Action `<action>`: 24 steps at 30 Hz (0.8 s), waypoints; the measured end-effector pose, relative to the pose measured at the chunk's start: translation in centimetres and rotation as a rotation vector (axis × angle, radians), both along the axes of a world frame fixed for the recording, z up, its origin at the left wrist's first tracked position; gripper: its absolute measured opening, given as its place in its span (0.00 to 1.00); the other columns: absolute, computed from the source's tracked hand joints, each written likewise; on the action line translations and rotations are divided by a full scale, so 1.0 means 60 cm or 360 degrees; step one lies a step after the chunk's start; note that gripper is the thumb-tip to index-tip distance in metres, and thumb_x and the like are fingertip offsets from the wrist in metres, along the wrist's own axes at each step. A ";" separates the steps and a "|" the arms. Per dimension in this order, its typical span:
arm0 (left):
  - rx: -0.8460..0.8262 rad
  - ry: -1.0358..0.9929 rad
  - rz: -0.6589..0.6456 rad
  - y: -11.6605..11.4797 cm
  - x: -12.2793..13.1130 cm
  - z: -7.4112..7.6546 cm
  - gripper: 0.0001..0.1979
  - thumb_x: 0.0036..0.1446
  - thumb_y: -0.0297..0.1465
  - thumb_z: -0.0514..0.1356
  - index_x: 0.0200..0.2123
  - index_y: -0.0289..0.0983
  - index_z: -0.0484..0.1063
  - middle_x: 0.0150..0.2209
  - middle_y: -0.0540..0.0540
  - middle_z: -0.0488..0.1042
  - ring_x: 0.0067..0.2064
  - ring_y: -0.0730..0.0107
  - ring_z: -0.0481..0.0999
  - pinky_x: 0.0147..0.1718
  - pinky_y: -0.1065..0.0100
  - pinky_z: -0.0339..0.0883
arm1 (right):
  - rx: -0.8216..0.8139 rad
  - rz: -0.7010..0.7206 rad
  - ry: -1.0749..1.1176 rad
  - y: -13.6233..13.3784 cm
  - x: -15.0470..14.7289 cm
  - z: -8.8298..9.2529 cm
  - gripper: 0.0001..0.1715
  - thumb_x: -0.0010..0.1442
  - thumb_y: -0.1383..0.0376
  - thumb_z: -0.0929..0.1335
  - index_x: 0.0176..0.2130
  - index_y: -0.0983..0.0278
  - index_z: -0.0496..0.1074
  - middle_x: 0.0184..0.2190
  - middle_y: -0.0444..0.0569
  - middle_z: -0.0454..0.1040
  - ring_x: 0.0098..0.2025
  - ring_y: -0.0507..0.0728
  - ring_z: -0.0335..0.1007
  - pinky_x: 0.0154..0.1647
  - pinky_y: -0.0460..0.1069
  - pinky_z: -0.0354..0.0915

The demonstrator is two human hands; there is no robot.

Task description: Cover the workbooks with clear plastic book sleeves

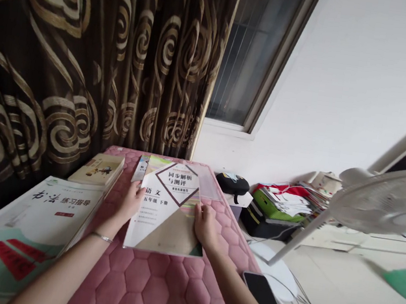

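A workbook [167, 222] with a diamond outline and Chinese text on its cover is held by both hands above the pink quilted surface [140, 288]. My left hand [133, 200] grips its left edge, with a bracelet on the wrist. My right hand [206, 225] is closed on the right edge, fingertips on the cover. Partly hidden behind the workbook lies another book [141, 168], and a pale translucent item [208, 180] shows at its upper right. To the left are a large calligraphy book [63, 218] and a smaller tan book [92, 170].
A patterned curtain [126, 52] hangs behind the surface. At the right are a black case [232, 186], a green and black pile [273, 211], a white fan [387, 198] and cables. A dark flat device [266, 300] lies by my right forearm.
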State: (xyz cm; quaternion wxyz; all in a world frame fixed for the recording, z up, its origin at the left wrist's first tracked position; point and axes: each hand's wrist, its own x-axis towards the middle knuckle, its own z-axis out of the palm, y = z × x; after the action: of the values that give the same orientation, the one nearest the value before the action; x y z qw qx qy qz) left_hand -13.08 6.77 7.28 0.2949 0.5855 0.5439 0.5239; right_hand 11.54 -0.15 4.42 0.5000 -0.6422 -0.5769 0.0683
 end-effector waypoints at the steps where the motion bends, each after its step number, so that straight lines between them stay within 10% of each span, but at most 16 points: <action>1: 0.0057 -0.0011 -0.0022 -0.009 -0.001 0.007 0.12 0.55 0.31 0.55 0.43 0.35 0.69 0.39 0.41 0.79 0.43 0.62 0.78 0.42 0.65 0.71 | 0.0044 0.0005 0.0033 -0.004 -0.001 0.003 0.18 0.64 0.50 0.54 0.30 0.57 0.58 0.25 0.49 0.73 0.29 0.58 0.71 0.30 0.50 0.65; 6: 0.0374 0.0040 -0.0042 -0.037 -0.012 0.032 0.09 0.58 0.36 0.52 0.38 0.40 0.67 0.40 0.43 0.79 0.44 0.61 0.76 0.46 0.64 0.69 | 0.0105 0.0050 -0.0040 0.002 0.008 0.008 0.16 0.63 0.50 0.55 0.35 0.58 0.59 0.29 0.49 0.72 0.31 0.59 0.71 0.32 0.51 0.65; 13: 0.0209 0.0084 -0.0006 -0.068 -0.024 -0.049 0.08 0.57 0.38 0.51 0.29 0.42 0.62 0.28 0.47 0.75 0.33 0.62 0.75 0.34 0.65 0.69 | 0.0013 0.0282 -0.0063 0.005 0.012 -0.065 0.20 0.63 0.49 0.54 0.30 0.58 0.59 0.27 0.47 0.70 0.30 0.56 0.66 0.33 0.50 0.64; 24: 0.0320 0.0100 0.0037 -0.065 -0.009 0.015 0.09 0.60 0.39 0.50 0.32 0.42 0.63 0.31 0.47 0.76 0.36 0.64 0.75 0.36 0.66 0.67 | 0.0304 0.0239 -0.0012 0.004 0.022 0.038 0.18 0.63 0.50 0.57 0.30 0.59 0.60 0.25 0.45 0.69 0.28 0.55 0.62 0.32 0.49 0.61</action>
State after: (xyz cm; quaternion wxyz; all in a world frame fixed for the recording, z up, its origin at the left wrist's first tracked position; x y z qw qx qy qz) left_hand -13.61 2.86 8.20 0.2113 0.6220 0.5042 0.5606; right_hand 12.89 0.08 6.70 0.5502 -0.5468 -0.6293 0.0478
